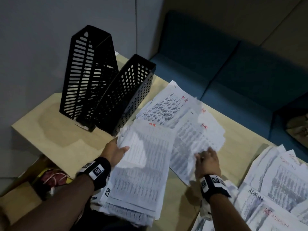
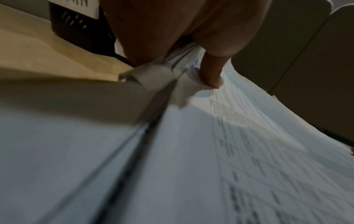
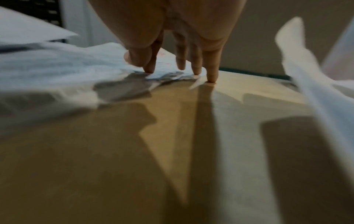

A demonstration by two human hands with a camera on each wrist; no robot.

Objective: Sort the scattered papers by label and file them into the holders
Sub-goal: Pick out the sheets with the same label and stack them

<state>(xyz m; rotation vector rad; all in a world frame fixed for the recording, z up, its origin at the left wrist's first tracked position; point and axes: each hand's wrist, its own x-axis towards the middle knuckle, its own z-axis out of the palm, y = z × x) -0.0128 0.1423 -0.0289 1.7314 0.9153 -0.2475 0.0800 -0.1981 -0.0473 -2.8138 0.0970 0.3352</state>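
Observation:
Two black perforated holders [image 1: 106,90] stand at the table's far left. My left hand [image 1: 116,150] grips the left edge of a thick stack of printed papers [image 1: 141,172], thumb on top, fingers under; in the left wrist view the thumb [image 2: 212,72] presses the stack [image 2: 191,151]. Red "HR" marks show on the loose sheets [image 1: 188,117] spread beyond. My right hand [image 1: 206,159] rests straight fingertips [image 3: 196,66] on the near edge of those sheets [image 3: 57,68], the little finger on the bare table [image 3: 172,136].
More stacks labelled "ADMIN" [image 1: 270,189] lie at the right of the wooden table [image 1: 55,140]. A blue sofa [image 1: 233,72] runs behind the table. An open cardboard box [image 1: 41,177] with cables sits below the table's left edge.

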